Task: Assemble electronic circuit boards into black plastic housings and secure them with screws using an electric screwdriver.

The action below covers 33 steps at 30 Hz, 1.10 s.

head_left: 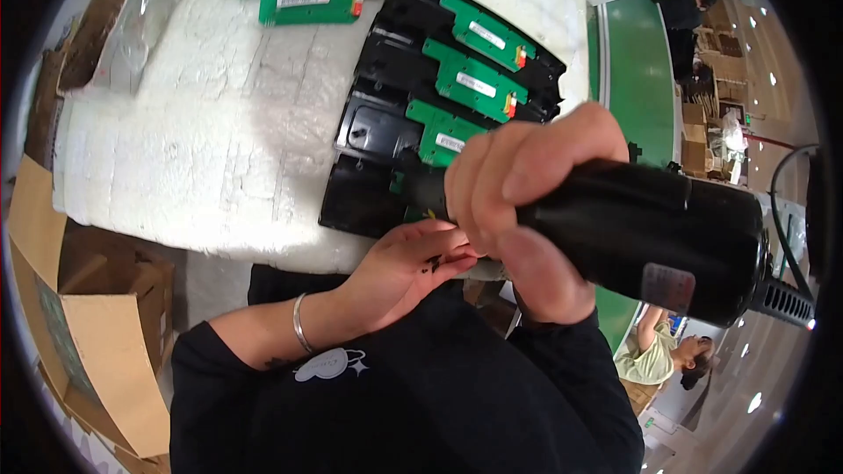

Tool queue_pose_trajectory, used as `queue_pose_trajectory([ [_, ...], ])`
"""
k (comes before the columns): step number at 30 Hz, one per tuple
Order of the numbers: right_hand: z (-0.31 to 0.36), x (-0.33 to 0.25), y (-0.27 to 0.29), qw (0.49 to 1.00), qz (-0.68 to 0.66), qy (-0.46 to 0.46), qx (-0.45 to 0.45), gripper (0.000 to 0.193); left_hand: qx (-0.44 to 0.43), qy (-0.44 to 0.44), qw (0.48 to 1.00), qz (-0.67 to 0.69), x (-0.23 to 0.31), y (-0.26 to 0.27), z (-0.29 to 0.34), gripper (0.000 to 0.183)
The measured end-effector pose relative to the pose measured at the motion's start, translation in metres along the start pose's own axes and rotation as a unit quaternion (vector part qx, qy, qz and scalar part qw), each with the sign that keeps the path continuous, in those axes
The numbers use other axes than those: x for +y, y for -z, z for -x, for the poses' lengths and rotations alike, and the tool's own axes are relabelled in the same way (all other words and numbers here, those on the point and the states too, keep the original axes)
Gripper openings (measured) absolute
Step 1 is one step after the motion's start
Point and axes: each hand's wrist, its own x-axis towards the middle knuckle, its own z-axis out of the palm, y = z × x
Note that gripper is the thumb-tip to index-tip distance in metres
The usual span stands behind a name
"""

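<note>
My right hand point(536, 202) is wrapped round a black electric screwdriver point(650, 228) with a cord at its back end. Its front end points left over the nearest black plastic housing point(356, 197), and my fist hides part of the tool and the board beneath. My left hand point(413, 268) is curled by that housing's near edge, fingertips drawn together, with small black screws point(430, 265) lying against the fingers. Farther back, more black housings stand in a row, carrying green circuit boards point(479, 83) with white labels.
Loose green circuit boards point(307, 0) are piled at the far left of the white foam-covered table point(202, 123). Cardboard boxes point(110, 360) stand at the left, with a plastic bag point(140, 26) above. A green surface point(637, 70) runs along the right; a co-worker point(654, 351) is beyond.
</note>
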Motion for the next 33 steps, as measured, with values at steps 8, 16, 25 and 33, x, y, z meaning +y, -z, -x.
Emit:
queue_pose_trajectory([
  [8,-0.019,-0.024,0.082,0.973,-0.098,0.011,0.207,0.023,0.064,0.121,0.991,-0.004,0.027,-0.024,0.021,0.028],
  [16,0.014,0.048,0.234,0.916,0.052,-0.299,0.262,0.024,0.079,-0.364,0.918,-0.135,0.206,-0.069,0.077,0.015],
  [25,0.056,0.034,0.143,0.902,0.405,-0.062,0.135,0.053,0.374,-0.326,0.651,-0.574,0.282,-0.065,0.106,0.066],
  [33,0.093,0.037,0.093,0.836,0.504,0.086,-0.199,0.043,0.482,-0.485,0.511,-0.522,0.291,-0.061,0.113,0.037],
])
